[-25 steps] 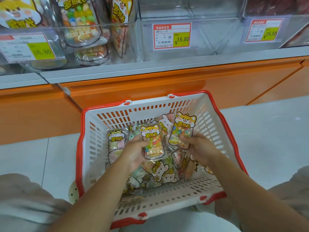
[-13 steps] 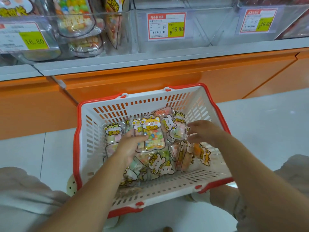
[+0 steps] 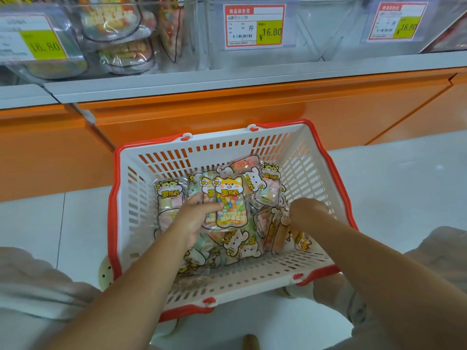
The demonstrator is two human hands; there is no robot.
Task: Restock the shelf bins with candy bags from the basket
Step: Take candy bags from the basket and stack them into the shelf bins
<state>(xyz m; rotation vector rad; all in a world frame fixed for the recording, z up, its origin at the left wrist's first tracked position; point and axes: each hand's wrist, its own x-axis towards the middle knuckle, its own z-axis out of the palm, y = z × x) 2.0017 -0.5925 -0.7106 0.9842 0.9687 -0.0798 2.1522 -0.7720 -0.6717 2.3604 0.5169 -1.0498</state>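
Right hand (image 3: 305,210) has dropped from beside the held stack to the bags at the right side of the basket (image 3: 252,276); left hand (image 3: 197,215) has kept its place and its load. Left hand: fingers and thumb curled round the held bags (image 3: 228,203), at least two, fanned, fox-print bag in front, raised a little above the pile. Right hand: knuckles up, fingers pointing down among the loose bags (image 3: 242,245); fingertips hidden, so I cannot tell if it has one. Basket sits on the floor, just in front of the orange shelf base. Above it, the left bin (image 3: 121,29) already holds matching bags, and the middle bin (image 3: 316,34) looks bare behind its price tag (image 3: 255,26). Step in hand, as I judge it: gathering a handful. To do it well, pinch one bag by its top edge, lay it flat on the stack, print forward, and keep the left thumb pressing, since the slick film looks likely to slide.
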